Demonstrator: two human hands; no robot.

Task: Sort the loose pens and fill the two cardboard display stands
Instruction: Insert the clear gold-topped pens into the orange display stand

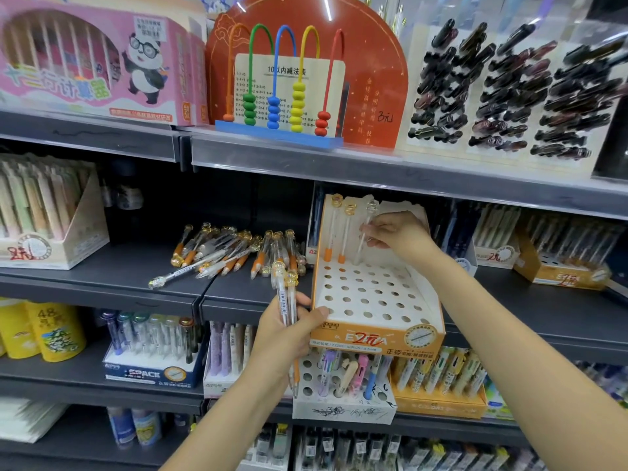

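Observation:
An orange and white cardboard display stand (375,331) sits on the middle shelf, its white top full of holes. Two orange-grip pens (334,229) stand in its back row. My right hand (399,234) pinches a clear pen (364,232) whose tip is down at a back-row hole beside them. My left hand (289,331) grips a small bunch of clear pens (285,297) upright at the stand's front left corner, thumb against the stand's edge. A pile of loose pens (231,251) lies on the shelf left of the stand.
A second orange stand (560,273) sits at the far right of the same shelf. Filled pen boxes (44,219) stand at the left and on the shelf below (153,348). An abacus toy (282,86) and boxed goods sit on the shelf above.

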